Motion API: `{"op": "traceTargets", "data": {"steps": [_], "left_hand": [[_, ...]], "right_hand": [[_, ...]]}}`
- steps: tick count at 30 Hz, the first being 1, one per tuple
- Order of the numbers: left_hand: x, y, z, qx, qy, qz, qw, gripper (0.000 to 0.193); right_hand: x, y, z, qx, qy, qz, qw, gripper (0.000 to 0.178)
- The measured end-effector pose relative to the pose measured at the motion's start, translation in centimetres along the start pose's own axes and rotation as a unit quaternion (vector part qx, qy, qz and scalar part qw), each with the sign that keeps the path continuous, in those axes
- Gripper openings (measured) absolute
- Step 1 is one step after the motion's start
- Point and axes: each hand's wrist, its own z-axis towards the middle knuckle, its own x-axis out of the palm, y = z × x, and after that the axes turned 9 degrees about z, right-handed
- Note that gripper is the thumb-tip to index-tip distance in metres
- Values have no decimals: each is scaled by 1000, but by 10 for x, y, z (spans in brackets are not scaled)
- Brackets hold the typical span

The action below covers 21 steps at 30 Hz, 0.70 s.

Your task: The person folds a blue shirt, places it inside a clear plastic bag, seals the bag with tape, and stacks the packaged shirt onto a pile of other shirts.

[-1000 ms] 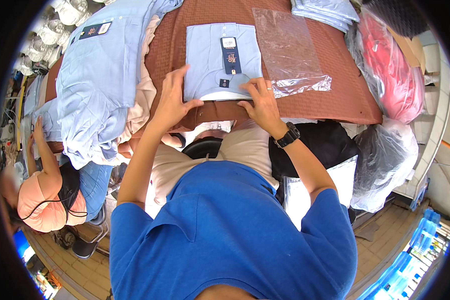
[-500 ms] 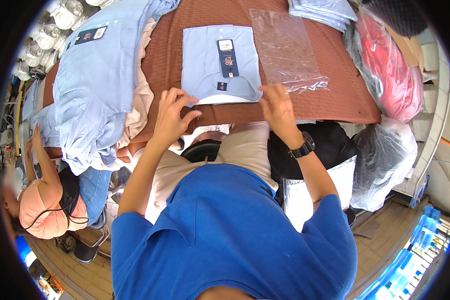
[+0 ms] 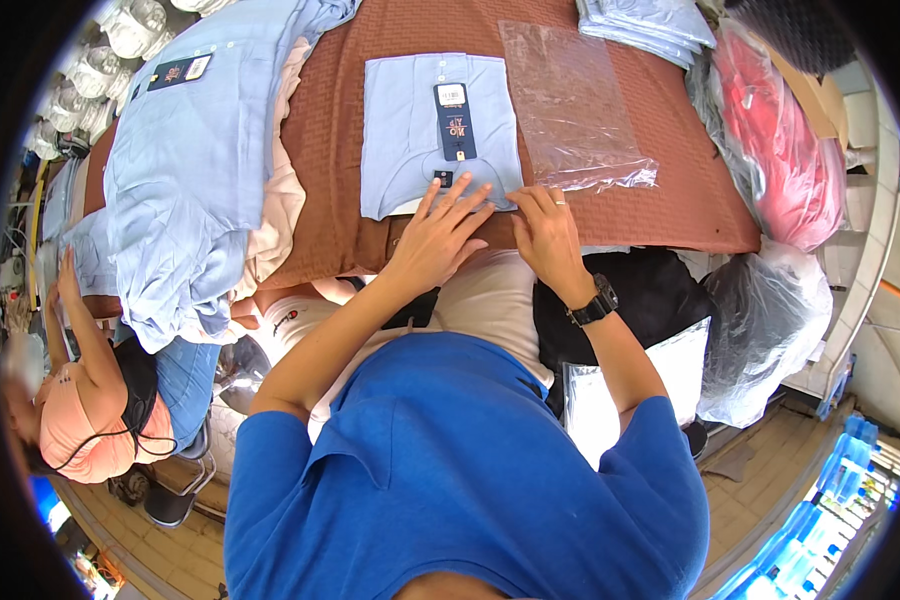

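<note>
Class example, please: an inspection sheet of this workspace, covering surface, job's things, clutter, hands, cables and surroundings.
Surface: brown textured cloth.
Job's things: folded light-blue shirt with dark tag; clear plastic wrapper to its right.
Clutter: rumpled blue garments left; folded blue stack far right.
Hands: left hand spread over the shirt's near edge; right hand at its near right corner.
Cables: none clearly seen.
Surroundings: co-worker at left; red bagged goods at right.
</note>
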Motion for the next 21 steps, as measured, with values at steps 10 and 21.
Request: {"op": "traceTargets", "data": {"steps": [10, 21], "left_hand": [[-24, 17, 10, -66, -73, -31, 995, 45], [-22, -8, 32, -212, -52, -420, 881, 28]], "right_hand": [[7, 7, 2, -12, -28, -4, 1000, 29], [-112, -145, 4, 181, -170, -240, 939, 51]]}}
